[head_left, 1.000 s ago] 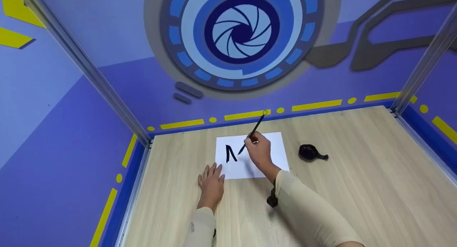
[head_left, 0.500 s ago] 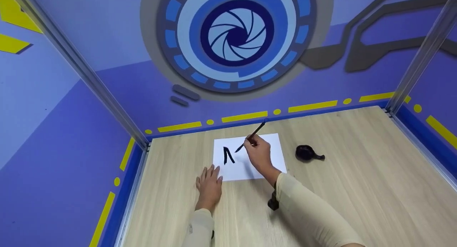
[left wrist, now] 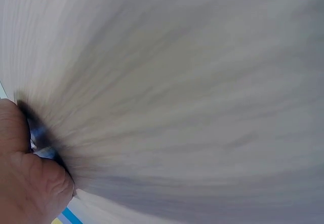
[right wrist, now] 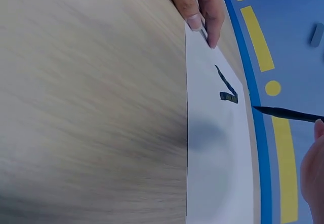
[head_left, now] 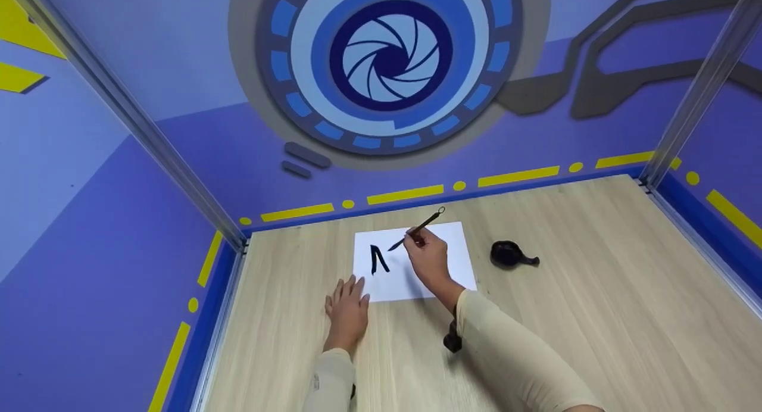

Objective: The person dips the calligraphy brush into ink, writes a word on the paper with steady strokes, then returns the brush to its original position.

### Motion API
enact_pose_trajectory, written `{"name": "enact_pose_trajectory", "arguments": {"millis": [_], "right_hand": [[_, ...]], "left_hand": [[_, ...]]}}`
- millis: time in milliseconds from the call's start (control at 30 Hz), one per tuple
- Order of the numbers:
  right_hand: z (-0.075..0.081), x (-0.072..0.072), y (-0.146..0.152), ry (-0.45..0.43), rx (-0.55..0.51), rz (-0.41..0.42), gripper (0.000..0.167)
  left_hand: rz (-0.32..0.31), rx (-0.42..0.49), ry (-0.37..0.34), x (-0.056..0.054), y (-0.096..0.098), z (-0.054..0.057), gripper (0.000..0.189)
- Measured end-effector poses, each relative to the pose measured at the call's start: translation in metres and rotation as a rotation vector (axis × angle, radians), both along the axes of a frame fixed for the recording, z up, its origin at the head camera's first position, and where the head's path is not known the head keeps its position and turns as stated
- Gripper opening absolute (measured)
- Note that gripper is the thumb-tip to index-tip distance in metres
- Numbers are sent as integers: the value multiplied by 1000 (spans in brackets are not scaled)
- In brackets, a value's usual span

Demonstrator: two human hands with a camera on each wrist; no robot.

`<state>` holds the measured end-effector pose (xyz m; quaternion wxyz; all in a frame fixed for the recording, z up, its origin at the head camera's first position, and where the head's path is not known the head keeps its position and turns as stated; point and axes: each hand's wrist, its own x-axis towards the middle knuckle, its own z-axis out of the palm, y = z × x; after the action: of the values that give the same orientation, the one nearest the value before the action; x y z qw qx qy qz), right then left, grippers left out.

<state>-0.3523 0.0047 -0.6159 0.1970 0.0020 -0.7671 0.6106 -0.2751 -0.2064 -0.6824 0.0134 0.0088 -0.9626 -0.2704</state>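
Observation:
A white sheet of paper (head_left: pixel 440 269) lies on the wooden table (head_left: pixel 595 317) with two black ink strokes (head_left: pixel 378 260) at its left. My right hand (head_left: pixel 425 254) holds a thin black brush (head_left: pixel 417 228) tilted low, its tip (head_left: pixel 392 247) just right of the strokes and above the paper. In the right wrist view the brush (right wrist: pixel 288 113) points toward the strokes (right wrist: pixel 227 87). My left hand (head_left: pixel 346 308) lies flat on the table, fingers straight, its fingertips (right wrist: pixel 200 19) pressing the sheet's near left corner. The left wrist view shows only blurred table and part of the hand (left wrist: pixel 25 183).
A small black ink dish (head_left: pixel 511 254) with a spout sits on the table right of the paper. Purple walls with yellow dashes and metal corner posts (head_left: pixel 696 96) enclose the table on three sides. A black wrist-camera mount (head_left: pixel 452 339) hangs under my right forearm.
My right hand has lifted the brush away from the strokes and tilted it flatter, its tip shifting up and slightly left. The left hand has stayed put.

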Motion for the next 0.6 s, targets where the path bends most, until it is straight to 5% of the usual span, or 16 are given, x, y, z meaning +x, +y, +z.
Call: {"name": "enact_pose_trajectory", "arguments": {"millis": [600], "right_hand": [[-5,-3,2,-45,-2,-1,12]], "left_hand": [[4,8,-11,1,0,-1,50]]}}
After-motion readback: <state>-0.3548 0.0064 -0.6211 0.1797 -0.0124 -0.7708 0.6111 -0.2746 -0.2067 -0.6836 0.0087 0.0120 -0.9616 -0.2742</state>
